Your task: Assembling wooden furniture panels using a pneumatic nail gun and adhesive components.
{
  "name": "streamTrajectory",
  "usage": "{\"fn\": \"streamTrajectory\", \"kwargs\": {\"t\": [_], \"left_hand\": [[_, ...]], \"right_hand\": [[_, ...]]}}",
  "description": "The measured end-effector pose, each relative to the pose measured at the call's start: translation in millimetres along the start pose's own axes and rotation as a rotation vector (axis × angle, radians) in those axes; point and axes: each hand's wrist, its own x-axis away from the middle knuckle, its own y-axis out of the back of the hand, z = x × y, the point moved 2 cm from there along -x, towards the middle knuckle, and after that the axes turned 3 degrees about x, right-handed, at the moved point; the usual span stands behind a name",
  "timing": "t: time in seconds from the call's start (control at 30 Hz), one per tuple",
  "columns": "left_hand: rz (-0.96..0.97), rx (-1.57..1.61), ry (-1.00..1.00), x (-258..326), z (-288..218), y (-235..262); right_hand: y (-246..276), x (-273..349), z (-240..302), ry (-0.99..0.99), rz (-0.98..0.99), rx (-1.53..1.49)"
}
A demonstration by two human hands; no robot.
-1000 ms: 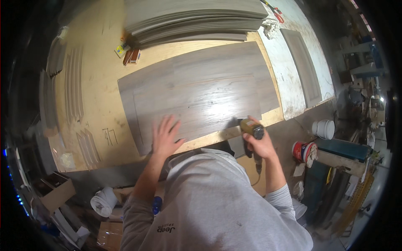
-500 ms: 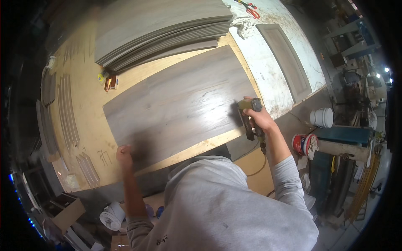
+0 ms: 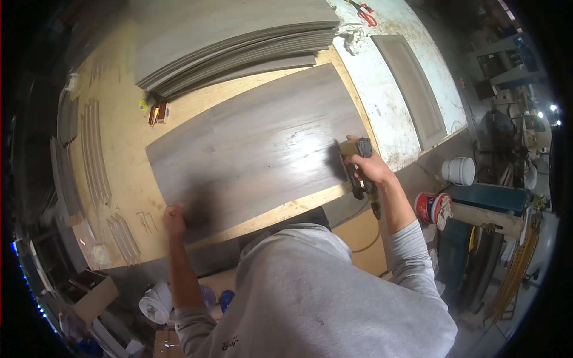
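A large grey wood-grain panel [image 3: 250, 152] lies flat on a plywood workbench [image 3: 122, 152], its long sides running from lower left to upper right. The right hand [image 3: 371, 167] is clenched around the grip of a yellow-and-black power sander [image 3: 353, 162], whose head rests on the panel's right end, close to the near corner; the tool's body sticks out past the panel edge toward the person, and a cord [image 3: 365, 224] trails down from it. The left hand [image 3: 174, 218] sits at the panel's near left corner, fingers curled in, pressing on the edge; whether it pinches the board or only steadies it cannot be told. Beyond the panel a stack of similar grey boards [image 3: 233, 45] lies fanned along the far side of the bench, and thin grey strips [image 3: 95, 149] lie in rows at the left. A small orange and yellow item [image 3: 156, 111] sits just off the panel's far left corner. To the right is a white, stained tabletop [image 3: 382, 71] carrying a grey framed cabinet door [image 3: 412, 89] and red-handled pliers [image 3: 363, 12]. On the floor at right stand a white bucket [image 3: 458, 171] and a red-and-white tub [image 3: 431, 207]
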Motion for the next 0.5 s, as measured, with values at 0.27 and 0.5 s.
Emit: {"fn": "streamTrajectory", "kwargs": {"t": [0.27, 0.5], "left_hand": [[-0.002, -0.028, 0.098, 7.7, -45.2, -9.0], [0.016, 0.025, 0.034, 22.7, -42.8, -7.8]], "right_hand": [[-14.0, 4.7, -4.4, -0.014, -0.149, -0.065], [-68.1, 39.3, 10.4, 0.091, -0.239, -0.135]]}}
